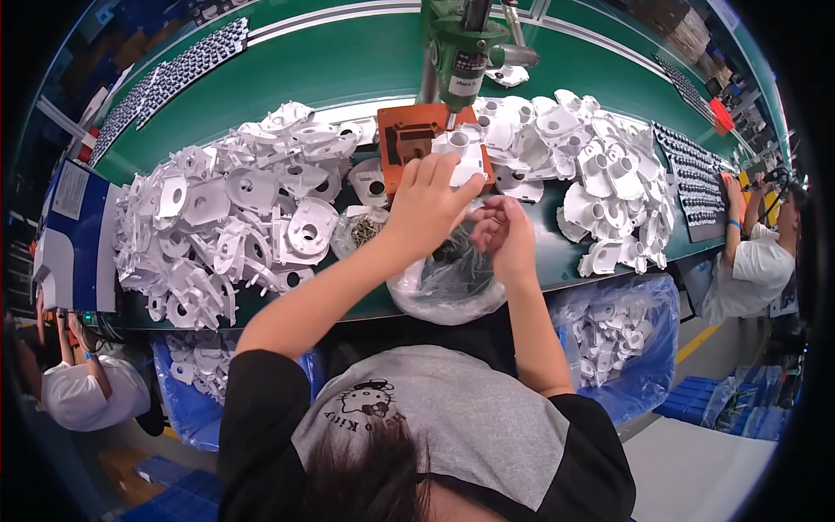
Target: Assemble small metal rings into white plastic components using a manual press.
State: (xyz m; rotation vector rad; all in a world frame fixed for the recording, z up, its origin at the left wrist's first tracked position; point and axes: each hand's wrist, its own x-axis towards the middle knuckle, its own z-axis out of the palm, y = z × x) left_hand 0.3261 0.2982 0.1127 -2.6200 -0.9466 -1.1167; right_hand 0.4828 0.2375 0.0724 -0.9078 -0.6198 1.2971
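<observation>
A white plastic housing part (468,165) with a round tube sits on the orange fixture block (394,122), under the spindle of a green press (470,56). My left hand (426,198) reaches over the block, fingers and thumb closed about the near edge of that part. Just right of it, my right hand (506,237) is raised over a clear plastic bag (448,304), its fingers curled inward. Whatever those fingers hold, if anything, is too small to make out. Small brass-coloured pieces, perhaps screws, lie in another clear bag (358,228) beside my left wrist.
Heaps of white plastic parts lie left (209,200) and right (613,165) on the green bench. Blue-lined bins (652,348) with more parts stand below its front edge. Trays of dark small pieces (696,187) lie at both sides. Co-workers (752,261) sit at far left and right.
</observation>
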